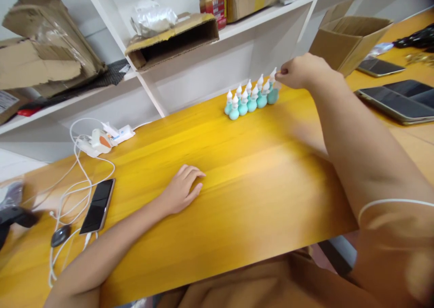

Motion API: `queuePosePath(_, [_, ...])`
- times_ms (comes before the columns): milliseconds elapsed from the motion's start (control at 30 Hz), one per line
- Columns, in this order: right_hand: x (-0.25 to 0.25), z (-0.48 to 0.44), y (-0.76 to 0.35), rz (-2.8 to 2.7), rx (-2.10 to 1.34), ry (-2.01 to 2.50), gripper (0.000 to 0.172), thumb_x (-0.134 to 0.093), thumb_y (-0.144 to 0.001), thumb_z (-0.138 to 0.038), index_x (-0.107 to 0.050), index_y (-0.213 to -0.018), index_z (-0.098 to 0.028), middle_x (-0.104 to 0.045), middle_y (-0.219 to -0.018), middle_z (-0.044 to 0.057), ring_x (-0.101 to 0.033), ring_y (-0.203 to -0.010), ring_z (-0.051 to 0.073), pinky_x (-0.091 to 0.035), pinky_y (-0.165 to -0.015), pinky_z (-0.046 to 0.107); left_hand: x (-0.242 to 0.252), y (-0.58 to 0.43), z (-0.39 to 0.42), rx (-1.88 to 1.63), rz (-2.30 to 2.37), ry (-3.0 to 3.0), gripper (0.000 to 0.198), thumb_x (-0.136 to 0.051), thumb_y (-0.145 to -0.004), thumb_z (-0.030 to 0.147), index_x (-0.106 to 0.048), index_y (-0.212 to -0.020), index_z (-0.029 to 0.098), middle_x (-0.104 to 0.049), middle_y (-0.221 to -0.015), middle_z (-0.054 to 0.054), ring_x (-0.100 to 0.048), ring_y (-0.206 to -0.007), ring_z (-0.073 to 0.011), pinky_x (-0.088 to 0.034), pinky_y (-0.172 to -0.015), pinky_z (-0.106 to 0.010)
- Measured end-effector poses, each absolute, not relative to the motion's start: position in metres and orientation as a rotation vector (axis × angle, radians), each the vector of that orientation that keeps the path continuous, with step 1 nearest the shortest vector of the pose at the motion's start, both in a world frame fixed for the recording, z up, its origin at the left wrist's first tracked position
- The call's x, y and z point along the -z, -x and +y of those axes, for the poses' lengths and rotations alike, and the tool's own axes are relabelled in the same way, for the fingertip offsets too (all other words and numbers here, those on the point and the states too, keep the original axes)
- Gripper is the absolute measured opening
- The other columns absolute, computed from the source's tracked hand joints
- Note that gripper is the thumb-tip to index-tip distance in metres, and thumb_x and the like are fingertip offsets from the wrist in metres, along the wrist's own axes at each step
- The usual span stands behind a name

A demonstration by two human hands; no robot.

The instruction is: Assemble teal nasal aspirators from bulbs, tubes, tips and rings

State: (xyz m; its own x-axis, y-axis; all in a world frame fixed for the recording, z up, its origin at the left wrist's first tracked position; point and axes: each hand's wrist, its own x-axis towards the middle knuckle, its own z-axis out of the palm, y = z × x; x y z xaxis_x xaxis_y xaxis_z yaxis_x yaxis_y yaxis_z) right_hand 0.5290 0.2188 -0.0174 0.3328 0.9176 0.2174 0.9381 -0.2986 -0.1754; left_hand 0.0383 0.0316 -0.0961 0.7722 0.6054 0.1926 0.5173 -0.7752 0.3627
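Observation:
Small turquoise gourd-shaped bottles (252, 104) with white pointed tips stand upright in two close rows near the back of the yellow wooden table. My right hand (305, 72) reaches to the right end of these rows. Its fingers are pinched at the white tip of the end bottle (272, 96), which is slightly blurred on its right side. My left hand (183, 189) rests on the tabletop with its fingers loosely spread, holding nothing. It lies well apart from the bottles, in front and to the left of them.
On the left lie a phone (98, 206), white cables and a power strip (124, 134). An open cardboard box (352, 39), a phone (381, 66) and a larger dark-screened device (400, 101) are on the right. White shelves (271, 21) holding cardboard packaging rise behind the table (230, 222).

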Motion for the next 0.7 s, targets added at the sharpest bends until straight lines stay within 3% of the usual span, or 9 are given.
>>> queuePosePath(233, [0.019, 0.218, -0.528, -1.635, 0.1, 2.371, 0.048, -0.066, -0.105, -0.042, -0.069, -0.075, -0.004, -0.076, -0.129, 0.03, -0.067, -0.115, 0.016, -0.032, -0.082, 0.041, 0.096, -0.038, 0.031, -0.434, 0.858, -2.68, 0.022, -0.052, -0.114, 0.029, -0.062, -0.132, 0.019, -0.072, -0.128, -0.013, -0.064, -0.121, -0.0287, -0.056, -0.109, -0.05])
queuePosePath(367, [0.017, 0.217, -0.528, -1.598, 0.059, 2.432, 0.064, -0.061, -0.107, -0.056, -0.067, -0.071, -0.004, -0.074, -0.133, 0.03, -0.066, -0.126, 0.02, -0.033, -0.086, 0.044, 0.097, -0.038, 0.032, -0.427, 0.86, -2.681, 0.023, -0.052, -0.114, 0.029, -0.062, -0.133, 0.019, -0.071, -0.129, -0.013, -0.064, -0.121, -0.0288, -0.056, -0.11, -0.051])
queuePosePath(467, [0.014, 0.215, -0.53, -1.519, 0.126, 2.464, 0.068, -0.056, -0.11, -0.059, -0.072, -0.079, -0.001, -0.072, -0.138, 0.03, -0.067, -0.13, 0.021, -0.033, -0.087, 0.045, 0.098, -0.038, 0.032, -0.424, 0.857, -2.681, 0.024, -0.051, -0.114, 0.03, -0.062, -0.133, 0.02, -0.072, -0.129, -0.013, -0.065, -0.122, -0.0291, -0.056, -0.11, -0.051])
queuePosePath(533, [0.012, 0.213, -0.533, -1.478, 0.218, 2.393, 0.061, -0.056, -0.114, -0.051, -0.079, -0.093, 0.001, -0.073, -0.136, 0.031, -0.068, -0.129, 0.02, -0.034, -0.087, 0.044, 0.098, -0.038, 0.032, -0.425, 0.859, -2.682, 0.024, -0.051, -0.114, 0.03, -0.062, -0.133, 0.02, -0.072, -0.129, -0.013, -0.065, -0.122, -0.0291, -0.056, -0.11, -0.051])
queuePosePath(633, [0.008, 0.208, -0.54, -1.54, 0.312, 2.082, 0.032, -0.06, -0.115, -0.023, -0.084, -0.122, -0.002, -0.079, -0.128, 0.024, -0.069, -0.122, 0.015, -0.039, -0.092, 0.036, 0.098, -0.039, 0.032, -0.429, 0.863, -2.682, 0.024, -0.052, -0.114, 0.029, -0.062, -0.133, 0.02, -0.072, -0.129, -0.013, -0.065, -0.122, -0.029, -0.056, -0.11, -0.05])
queuePosePath(700, [0.004, 0.206, -0.545, -1.582, 0.327, 1.894, 0.031, -0.062, -0.11, -0.009, -0.084, -0.133, -0.009, -0.08, -0.126, 0.019, -0.071, -0.111, 0.011, -0.043, -0.093, 0.029, 0.098, -0.039, 0.032, -0.434, 0.862, -2.682, 0.023, -0.052, -0.114, 0.029, -0.063, -0.133, 0.021, -0.072, -0.129, -0.013, -0.065, -0.122, -0.029, -0.056, -0.11, -0.05])
